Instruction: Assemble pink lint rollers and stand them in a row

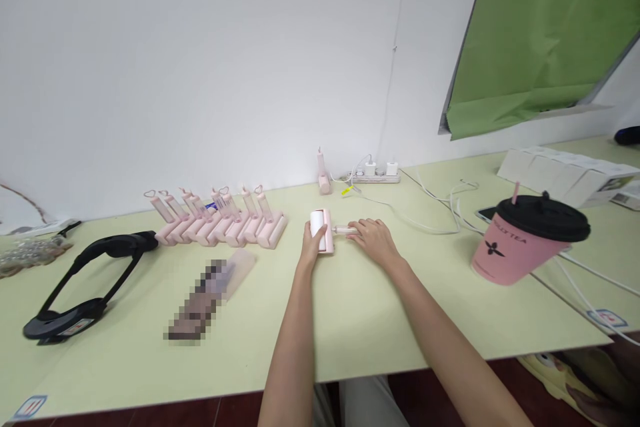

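Observation:
A pink and white lint roller [329,233] lies crosswise in front of me, held at both ends. My left hand [313,243] is closed round its white roll and pink cover, the thumb across the front. On the right, the fingers of my right hand [374,238] are wrapped about the pale handle, hiding its end. To the left stands a row of several like lint rollers [227,230], handles upright, some topped by heart-shaped loops. Another single lint roller [323,177] stands against the wall behind my hands.
A power strip [375,178] with white cables sits by the wall. A pink drink cup [525,240] with a black lid stands right, before white boxes [565,177]. Left are a black headband device [90,287] and a pixelated phone-like object [207,300]. The table's front edge [240,395] runs below.

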Available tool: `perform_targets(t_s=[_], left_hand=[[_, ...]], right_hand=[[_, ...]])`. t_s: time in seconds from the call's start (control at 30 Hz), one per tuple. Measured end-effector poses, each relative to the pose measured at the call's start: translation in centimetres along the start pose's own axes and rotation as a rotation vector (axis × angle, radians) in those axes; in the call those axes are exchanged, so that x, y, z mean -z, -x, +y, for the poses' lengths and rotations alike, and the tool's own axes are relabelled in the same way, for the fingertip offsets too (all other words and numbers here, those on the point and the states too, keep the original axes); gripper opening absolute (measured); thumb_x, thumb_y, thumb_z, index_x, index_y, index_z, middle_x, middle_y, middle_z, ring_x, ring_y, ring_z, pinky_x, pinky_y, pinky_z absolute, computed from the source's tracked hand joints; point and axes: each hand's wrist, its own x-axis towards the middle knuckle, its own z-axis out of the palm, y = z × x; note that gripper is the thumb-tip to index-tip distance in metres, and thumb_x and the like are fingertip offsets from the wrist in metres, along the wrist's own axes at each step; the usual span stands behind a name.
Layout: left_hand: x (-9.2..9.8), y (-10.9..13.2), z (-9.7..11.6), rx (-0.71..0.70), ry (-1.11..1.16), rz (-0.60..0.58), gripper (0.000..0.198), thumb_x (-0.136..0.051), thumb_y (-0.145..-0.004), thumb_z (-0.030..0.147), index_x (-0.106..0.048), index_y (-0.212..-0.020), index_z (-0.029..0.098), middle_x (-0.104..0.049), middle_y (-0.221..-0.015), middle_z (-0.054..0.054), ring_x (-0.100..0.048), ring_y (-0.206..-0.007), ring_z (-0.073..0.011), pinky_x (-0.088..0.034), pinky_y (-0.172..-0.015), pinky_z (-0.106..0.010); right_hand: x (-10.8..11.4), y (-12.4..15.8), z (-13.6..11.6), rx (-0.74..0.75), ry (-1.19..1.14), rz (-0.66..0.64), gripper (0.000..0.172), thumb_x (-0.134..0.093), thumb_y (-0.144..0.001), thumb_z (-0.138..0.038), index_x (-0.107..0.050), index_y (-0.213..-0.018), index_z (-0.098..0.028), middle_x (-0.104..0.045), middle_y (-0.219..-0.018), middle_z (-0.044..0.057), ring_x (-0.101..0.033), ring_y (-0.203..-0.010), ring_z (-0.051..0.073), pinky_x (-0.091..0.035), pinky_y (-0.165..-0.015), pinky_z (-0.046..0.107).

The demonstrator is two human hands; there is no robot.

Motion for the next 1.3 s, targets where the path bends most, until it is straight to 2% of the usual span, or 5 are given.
perform_targets(t_s=[0.3,0.63,0.9,1.17,1.3], left_hand=[[0.0,0.4,0.0,-0.106,-0.171,-0.033,0.049,-0.059,-0.069,0.047,-0.043,-0.108,0.02,-0.057,-0.098,-0.006,-0.055,-0.086,-0.0182,-0.043,-0.077,-0.03],[-0.6,1.1,0.4,-0.14,-0.204,-0.117,0.043,-0.059,-0.07,0.043,-0.047,-0.103,0.02,-0.057,-0.095,-0.005,-0.053,-0.086,-0.0185,-0.041,-0.078,-0.03],[-0.7,1.1,0.6,-0.188,-0.166,-0.182,0.043,-0.056,-0.073,0.044,-0.046,-0.106,0.019,-0.055,-0.097,-0.006,-0.053,-0.086,-0.0175,-0.042,-0.076,-0.027],[-1.0,0.7,0.5,-0.17,-0.149,-0.105,0.045,-0.058,-0.07,0.045,-0.047,-0.106,0.019,-0.057,-0.097,-0.006,-0.053,-0.087,-0.0177,-0.041,-0.078,-0.028],[-0.3,1.3,1.4,-0.142,-0.106,-0.088,0.048,-0.036,-0.081,0.054,-0.043,-0.114,0.021,-0.058,-0.1,-0.007,-0.055,-0.088,-0.018,-0.041,-0.08,-0.03]], right_hand=[[0.1,0.5,0.0,-0.077,-0.037,-0.215,0.041,-0.031,-0.084,-0.055,-0.056,-0.091,-0.023,-0.065,-0.073,0.003,-0.057,-0.063,0.016,-0.026,-0.054,0.025],[0.1,0.5,0.5,-0.135,-0.152,-0.248,0.044,-0.046,-0.071,-0.064,-0.06,-0.071,-0.022,-0.062,-0.064,0.002,-0.056,-0.064,0.017,-0.028,-0.053,0.024],[0.3,0.5,0.2,-0.131,-0.229,-0.248,0.041,-0.042,-0.078,-0.054,-0.052,-0.056,-0.02,-0.058,-0.059,0.002,-0.051,-0.056,0.014,-0.024,-0.05,0.024],[0.2,0.0,0.0,-0.179,-0.253,-0.224,0.032,-0.047,-0.076,-0.051,-0.056,-0.067,-0.022,-0.059,-0.06,0.0,-0.053,-0.058,0.014,-0.026,-0.051,0.023],[0.4,-0.3,-0.5,-0.165,-0.368,-0.126,0.027,-0.053,-0.072,-0.051,-0.054,-0.084,-0.026,-0.062,-0.068,-0.004,-0.055,-0.063,0.014,-0.031,-0.055,0.023]])
